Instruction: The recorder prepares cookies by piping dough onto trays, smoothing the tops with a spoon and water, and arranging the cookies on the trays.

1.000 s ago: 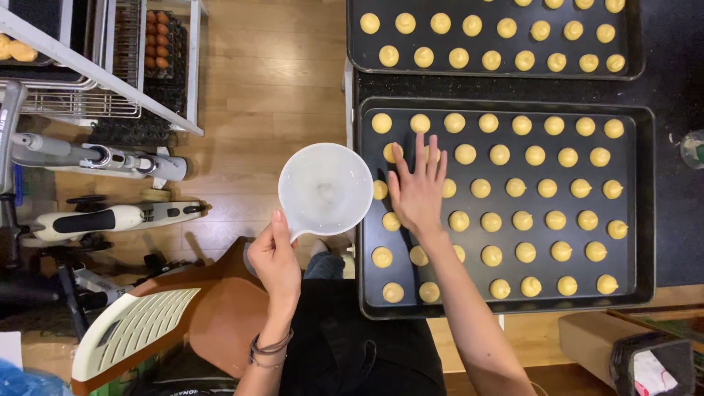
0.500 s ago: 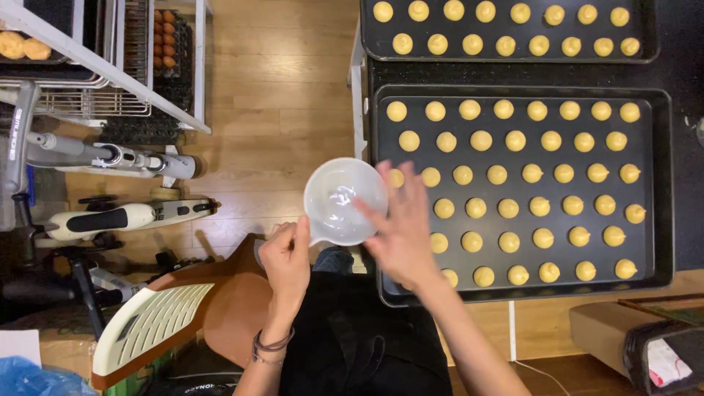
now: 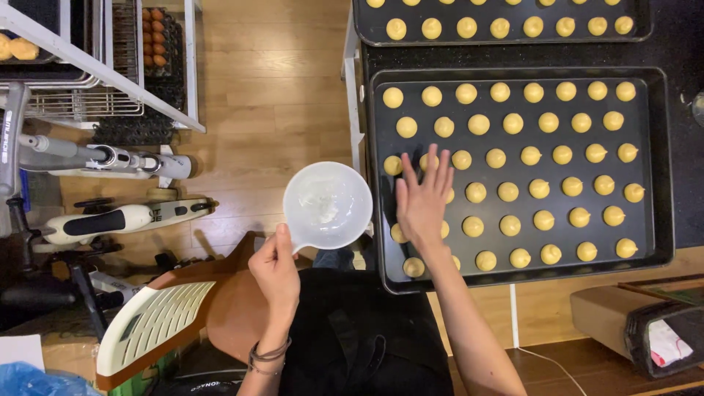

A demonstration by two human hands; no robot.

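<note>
1. The left hand (image 3: 275, 265) grips the handle of a white cup (image 3: 328, 206), fingers curled round the short handle at the cup's 7 o'clock edge.
2. The cup sits level over the wood floor (image 3: 264, 110), just left of the tray; a thin white film shows on its inner bottom.
3. The right hand (image 3: 424, 202) is released, flat and palm down, fingers spread and pointing to 12 o'clock, holding nothing.
4. That hand lies over the left part of the near tray (image 3: 656, 169), a dark baking sheet, covering several dough rounds (image 3: 539, 188); whether the palm presses on them I cannot tell.
5. The rounds are pale yellow, small, domed, set in staggered rows across the tray, apart from one another.
6. From the right hand, the cup is at 9 o'clock, near but not touching.
7. A second tray (image 3: 638, 33) lies at 12 o'clock from the first, just beside it, with the same rounds in a row; its upper part is cut off by the frame.
8. Both trays rest on a black counter (image 3: 678, 51).
9. The left wrist wears a bracelet (image 3: 268, 355); a black apron (image 3: 359, 330) covers the person's front at 6 o'clock.
10. At 9 o'clock from the cup lie stick vacuums (image 3: 110, 220) on the floor, under a metal rack (image 3: 88, 66) with a brown egg tray (image 3: 155, 37).
11. At 7 o'clock sits a white vented cover (image 3: 150, 323).
12. At 4 o'clock from the near tray stands a cardboard box (image 3: 601, 312).
</note>
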